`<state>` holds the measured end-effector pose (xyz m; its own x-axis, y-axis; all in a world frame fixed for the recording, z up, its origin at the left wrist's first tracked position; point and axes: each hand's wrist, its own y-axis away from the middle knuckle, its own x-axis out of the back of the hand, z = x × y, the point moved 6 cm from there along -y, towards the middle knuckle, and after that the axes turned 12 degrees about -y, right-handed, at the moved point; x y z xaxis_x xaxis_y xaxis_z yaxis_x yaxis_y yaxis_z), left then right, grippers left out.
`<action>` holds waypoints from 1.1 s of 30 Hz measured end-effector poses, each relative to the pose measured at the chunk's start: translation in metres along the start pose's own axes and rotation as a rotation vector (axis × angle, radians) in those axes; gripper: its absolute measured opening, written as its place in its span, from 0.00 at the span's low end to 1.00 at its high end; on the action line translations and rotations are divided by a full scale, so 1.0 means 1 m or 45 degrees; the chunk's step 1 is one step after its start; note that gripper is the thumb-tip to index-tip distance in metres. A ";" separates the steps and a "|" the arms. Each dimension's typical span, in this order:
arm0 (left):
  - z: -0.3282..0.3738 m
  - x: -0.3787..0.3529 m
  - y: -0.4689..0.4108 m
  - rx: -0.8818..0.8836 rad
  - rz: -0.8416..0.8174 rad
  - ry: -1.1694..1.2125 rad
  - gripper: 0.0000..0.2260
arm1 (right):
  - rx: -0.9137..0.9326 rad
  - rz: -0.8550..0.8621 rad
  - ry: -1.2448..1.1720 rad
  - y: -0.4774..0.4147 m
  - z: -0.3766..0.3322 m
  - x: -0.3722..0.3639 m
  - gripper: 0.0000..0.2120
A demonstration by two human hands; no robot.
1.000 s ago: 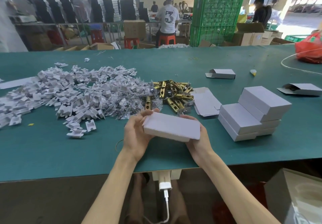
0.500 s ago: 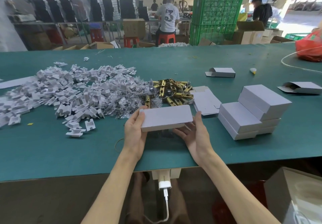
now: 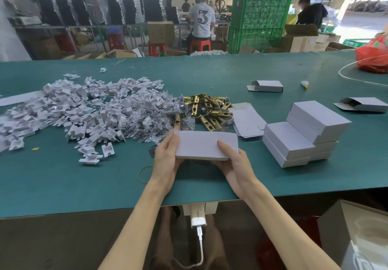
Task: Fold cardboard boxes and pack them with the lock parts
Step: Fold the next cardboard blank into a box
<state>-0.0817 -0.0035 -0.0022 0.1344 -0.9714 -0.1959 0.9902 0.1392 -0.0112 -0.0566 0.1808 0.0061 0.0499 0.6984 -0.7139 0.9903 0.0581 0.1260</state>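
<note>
Crosswise, the box [image 3: 201, 146] is gripped at its ends by left hand [image 3: 165, 158] and right hand [image 3: 237, 164]; the stack [image 3: 302, 135] lies rightward, nearer the right hand.

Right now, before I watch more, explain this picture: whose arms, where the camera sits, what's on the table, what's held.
No machine here: a person works with bare hands. The one camera sits on their head, looking forward and down. The left hand and right hand grip a white cardboard box by its ends. On the green table lie a heap of white cardboard inserts at the left, brass lock parts in the middle, flat box blanks beside them, and a stack of closed boxes at the right.
</note>
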 end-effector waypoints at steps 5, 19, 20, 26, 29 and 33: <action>0.002 -0.001 0.000 -0.002 -0.007 0.012 0.18 | -0.003 -0.043 -0.015 0.000 -0.001 -0.001 0.18; 0.004 0.001 0.000 -0.011 -0.013 -0.005 0.16 | -0.016 -0.071 -0.065 -0.001 0.000 -0.002 0.20; 0.005 0.001 0.000 -0.019 -0.017 -0.013 0.16 | -0.014 -0.074 -0.060 -0.001 0.000 -0.002 0.20; 0.005 0.000 0.000 -0.079 -0.034 -0.078 0.17 | 0.008 -0.090 -0.082 0.000 -0.002 -0.003 0.16; 0.006 -0.003 0.001 -0.144 -0.067 -0.145 0.19 | 0.026 -0.083 -0.072 0.000 -0.001 -0.003 0.16; 0.008 -0.005 0.002 -0.178 -0.097 -0.157 0.22 | 0.020 -0.055 -0.087 0.000 -0.001 -0.001 0.17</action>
<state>-0.0801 0.0003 0.0062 0.0715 -0.9951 -0.0680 0.9839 0.0816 -0.1588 -0.0569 0.1809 0.0081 0.0156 0.6453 -0.7637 0.9936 0.0755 0.0841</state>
